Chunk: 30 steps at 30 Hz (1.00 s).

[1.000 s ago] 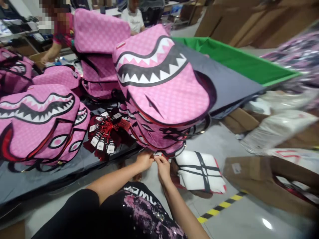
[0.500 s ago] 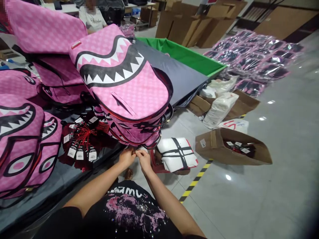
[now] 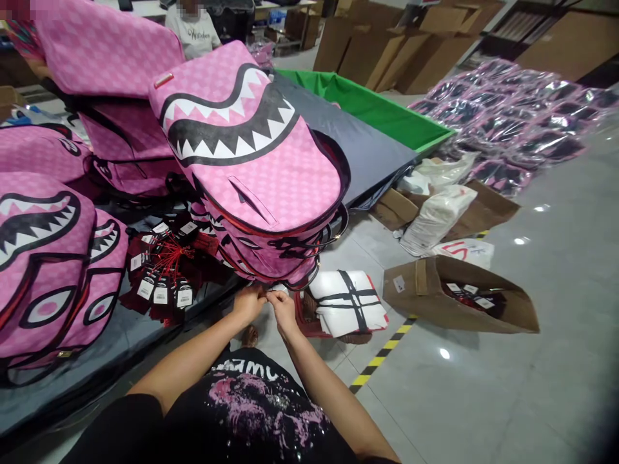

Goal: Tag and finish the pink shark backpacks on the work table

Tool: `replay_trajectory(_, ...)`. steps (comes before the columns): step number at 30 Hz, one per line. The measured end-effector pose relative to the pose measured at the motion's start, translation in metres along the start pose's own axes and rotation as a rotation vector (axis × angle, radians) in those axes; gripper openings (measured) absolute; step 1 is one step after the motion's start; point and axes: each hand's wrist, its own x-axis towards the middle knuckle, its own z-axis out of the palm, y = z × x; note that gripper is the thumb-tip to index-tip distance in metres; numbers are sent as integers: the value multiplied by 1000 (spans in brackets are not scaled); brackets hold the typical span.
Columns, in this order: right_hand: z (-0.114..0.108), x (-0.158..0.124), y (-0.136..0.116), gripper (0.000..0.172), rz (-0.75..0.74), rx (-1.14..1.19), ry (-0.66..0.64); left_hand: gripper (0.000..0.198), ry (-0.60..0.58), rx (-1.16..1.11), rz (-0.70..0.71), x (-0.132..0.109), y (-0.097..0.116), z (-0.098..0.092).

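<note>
My left hand [image 3: 249,304] and my right hand [image 3: 282,307] meet at the fingertips, just below the near end of a stack of pink backpacks [image 3: 294,180]. Both are closed in a pinch, and what lies between the fingers is too small to make out. The top backpack has a printed black mouth with white teeth and a slanted slit. Its handles and straps hang over the table edge above my hands. To the left, a bunch of black hang tags [image 3: 162,290] with white labels and red strings lies fanned out on the table.
More pink backpacks [image 3: 43,258] crowd the left of the table. A stool with a white strapped cushion [image 3: 348,299] and an open carton [image 3: 420,296] holding tags stand at right. Behind are a green-walled bin [image 3: 367,109], plastic-wrapped backpacks [image 3: 512,122] and a person [image 3: 193,32].
The view has shifted slightly, so the surroundings sit a little further right. My hands keep their pinch at nearly the same spot below the backpacks.
</note>
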Motion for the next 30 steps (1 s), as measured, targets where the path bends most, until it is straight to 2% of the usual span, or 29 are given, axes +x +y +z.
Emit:
replay_trajectory(6, -3, 1, 4, 36, 31, -8, 18, 24, -13, 11, 1, -3, 2, -1)
replay_trajectory(16, -2, 6, 12, 35, 52, -46, -27, 34, -2, -6, 17, -1, -7, -1)
replay_trajectory(20, 0, 11, 16, 37, 62, -41, -8, 29, -42, -16, 47, 1, -9, -6)
replay_trajectory(24, 0, 14, 20, 36, 73, -20, -5, 34, -38, -9, 47, 4, -11, -6)
replay_trajectory(26, 0, 15, 23, 36, 82, -3, -4, 33, -72, -11, 67, 6, -12, -6)
replay_trajectory(30, 1, 16, 29, 37, 157, 46, -1, 30, -119, -19, 81, 12, -16, -8)
